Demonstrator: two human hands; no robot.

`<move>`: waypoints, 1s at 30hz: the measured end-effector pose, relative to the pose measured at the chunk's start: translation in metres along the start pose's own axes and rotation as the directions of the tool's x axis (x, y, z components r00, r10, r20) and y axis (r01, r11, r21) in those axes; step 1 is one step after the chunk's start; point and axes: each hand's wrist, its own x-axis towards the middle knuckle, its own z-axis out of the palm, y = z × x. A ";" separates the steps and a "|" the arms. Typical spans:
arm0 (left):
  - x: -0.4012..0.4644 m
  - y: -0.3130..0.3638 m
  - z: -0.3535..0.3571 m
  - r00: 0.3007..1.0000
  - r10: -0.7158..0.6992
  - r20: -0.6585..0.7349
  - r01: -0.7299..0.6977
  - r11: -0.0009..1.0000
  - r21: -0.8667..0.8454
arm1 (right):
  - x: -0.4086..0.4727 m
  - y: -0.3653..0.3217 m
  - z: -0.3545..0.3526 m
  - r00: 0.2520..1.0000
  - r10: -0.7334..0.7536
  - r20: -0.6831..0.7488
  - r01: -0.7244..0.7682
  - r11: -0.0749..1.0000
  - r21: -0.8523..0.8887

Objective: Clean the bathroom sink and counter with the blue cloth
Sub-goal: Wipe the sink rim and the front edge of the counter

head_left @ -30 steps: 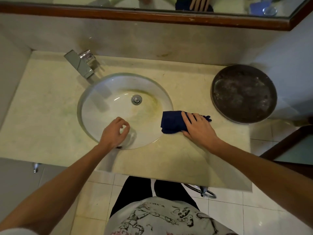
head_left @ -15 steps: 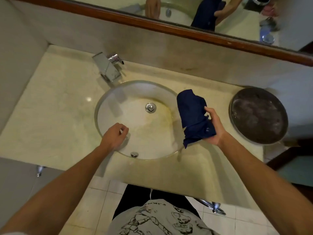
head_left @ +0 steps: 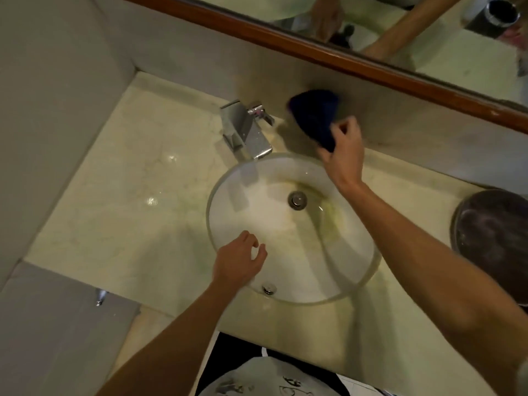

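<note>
Blue cloth [head_left: 314,118] bunched, blurred, apparently against backsplash [head_left: 200,70].

A long mirror [head_left: 428,30] with a brown wooden frame [head_left: 328,57] hung on the wall, above a pale stone strip [head_left: 200,70] that ran along the back. A plain grey wall [head_left: 51,110] stood on the left side, and a grey panel [head_left: 57,332] sat lower down in front with a small shiny knob [head_left: 100,297] on it. Two little bright spots of light [head_left: 160,178] shone on the smooth stone top.
</note>
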 end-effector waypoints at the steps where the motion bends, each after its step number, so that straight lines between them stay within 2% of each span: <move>1: 0.000 -0.001 0.002 1.000 0.005 -0.015 -0.005 1.000 -0.009 | 0.011 -0.003 0.016 0.994 -0.086 0.072 0.092 0.992 -0.084; 5: -0.001 0.000 0.003 0.999 -0.026 -0.041 0.025 1.000 -0.017 | 0.031 -0.014 0.062 0.866 -0.342 0.364 0.432 0.879 -0.202; 9: 0.001 0.001 0.003 1.000 -0.013 -0.027 0.013 1.000 0.004 | 0.037 -0.004 0.058 0.766 -0.445 0.464 0.582 0.786 -0.206; 11: 0.001 0.001 0.003 0.999 -0.019 -0.032 0.019 1.000 0.009 | 0.036 0.008 0.047 0.750 -0.461 0.475 0.604 0.770 -0.207; 17: 0.001 0.001 0.003 0.999 -0.035 -0.036 0.036 0.999 0.033 | 0.011 0.084 -0.004 0.792 -0.369 0.487 0.544 0.789 -0.286; 23: -0.002 0.007 0.001 0.996 -0.056 -0.063 0.057 0.998 0.014 | -0.055 0.167 -0.059 0.869 -0.235 0.434 0.400 0.851 -0.341; 30: 0.001 0.009 -0.001 0.996 -0.088 -0.009 0.088 0.993 0.081 | -0.164 0.180 -0.081 0.954 -0.043 0.297 0.133 0.947 -0.291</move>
